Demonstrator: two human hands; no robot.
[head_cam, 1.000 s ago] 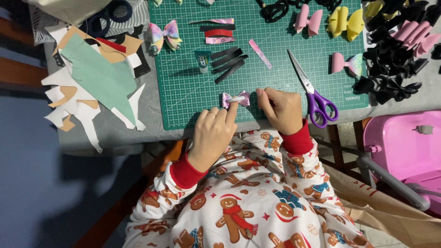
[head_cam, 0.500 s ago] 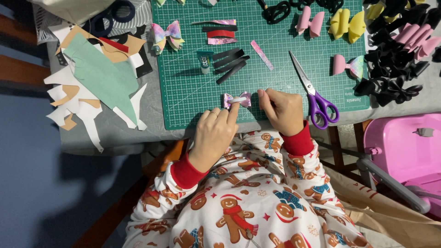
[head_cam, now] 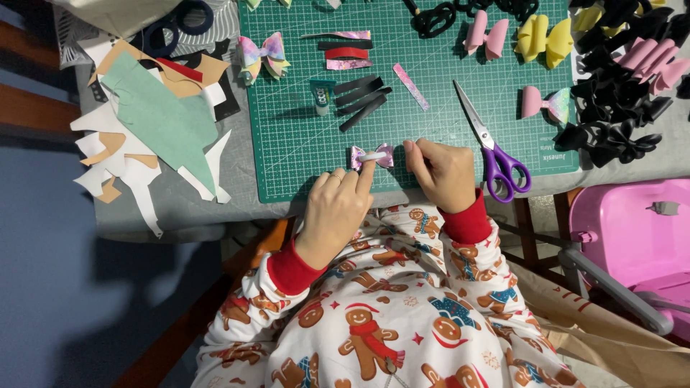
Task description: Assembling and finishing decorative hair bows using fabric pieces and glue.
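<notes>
Your left hand (head_cam: 334, 215) presses its index fingertip down on the small iridescent pink-purple bow (head_cam: 371, 156), which lies at the near edge of the green gridded cutting mat (head_cam: 302, 151), long axis left to right; your right hand (head_cam: 443, 172), loosely curled, pinches nothing and sits just right of it, the purple-handled scissors (head_cam: 496, 154) beyond, a small green-capped glue tube (head_cam: 321, 95) further up

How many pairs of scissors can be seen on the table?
2. The purple-handled scissors lie on the green mat, right of the right hand. The blue-handled scissors lie top left, partly hidden.
</notes>
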